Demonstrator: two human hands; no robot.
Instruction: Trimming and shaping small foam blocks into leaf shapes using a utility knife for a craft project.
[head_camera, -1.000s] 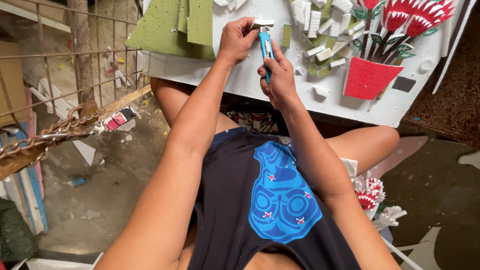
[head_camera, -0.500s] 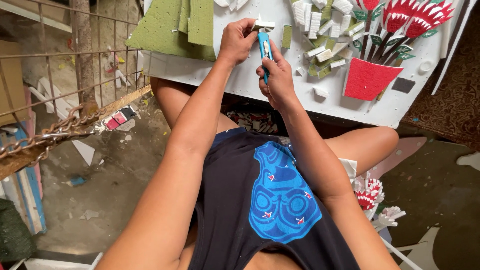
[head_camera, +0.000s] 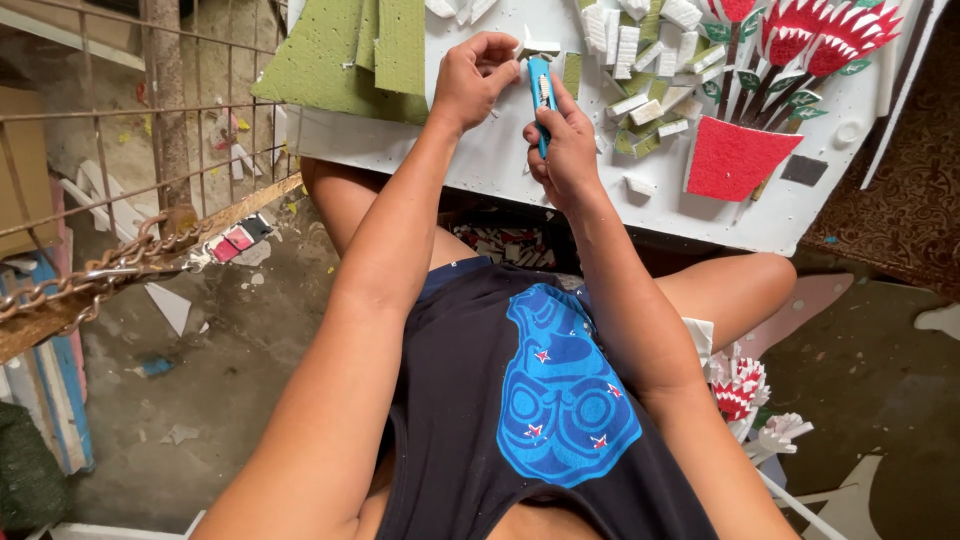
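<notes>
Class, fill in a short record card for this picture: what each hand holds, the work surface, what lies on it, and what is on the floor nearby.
Left hand: pinches a small white foam piece
Right hand: grips a blue utility knife, tip near the piece
Work surface: white board resting across the person's lap
On the board: green foam sheets, a pile of white and green foam offcuts, a red foam flowerpot with red flowers
Floor, left: wire fence and chain
Floor, right: more red and white foam flowers
</notes>
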